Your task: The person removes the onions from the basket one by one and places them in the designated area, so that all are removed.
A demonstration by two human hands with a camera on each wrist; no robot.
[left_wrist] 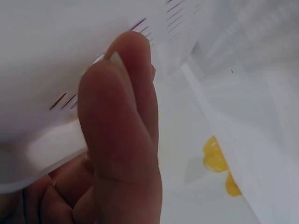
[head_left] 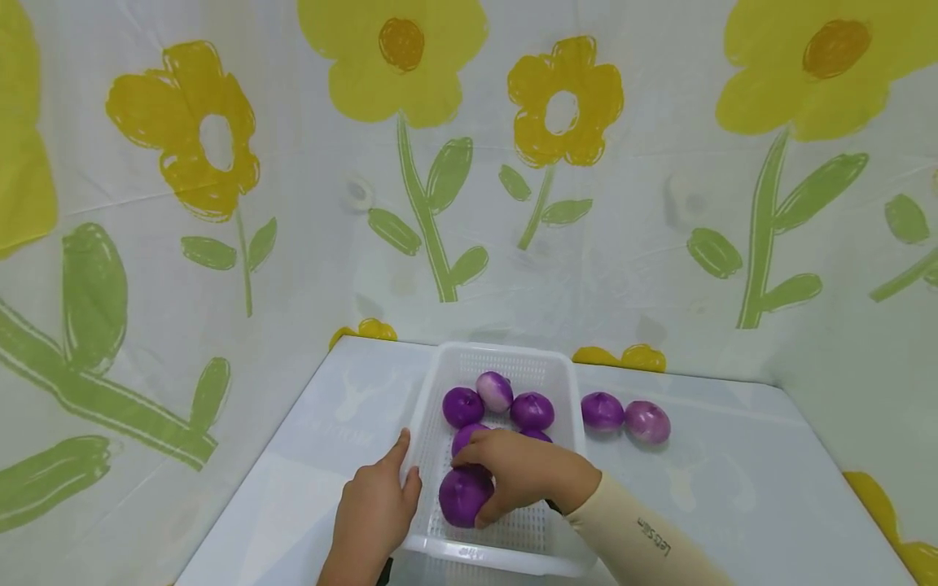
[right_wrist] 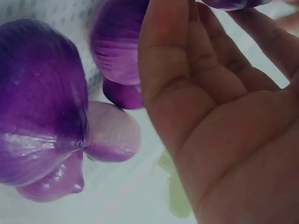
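A white plastic basket [head_left: 506,565] stands on the table with several purple onions inside. My right hand [head_left: 523,468] reaches over its right side and grips a purple onion [head_left: 462,498] near the front end, thumb and fingertips around it. Only a sliver of an onion [right_wrist: 236,3] shows beyond the fingers in the right wrist view. At the basket's left rim, my left hand [head_left: 375,500] holds the edge, index finger stretched forward along it. The left wrist view shows fingers [left_wrist: 119,126] close against the slotted wall, others curled under the rim. Behind my right hand, two onions are partly hidden.
Toward the basket's back lie a dark onion [head_left: 462,407], a pale-sided onion [head_left: 494,392] and another purple onion [head_left: 532,411]. Outside, right of the basket, two onions [head_left: 648,422] rest on the white table [head_left: 733,488]. Flower-printed cloth [head_left: 630,268] surrounds the table.
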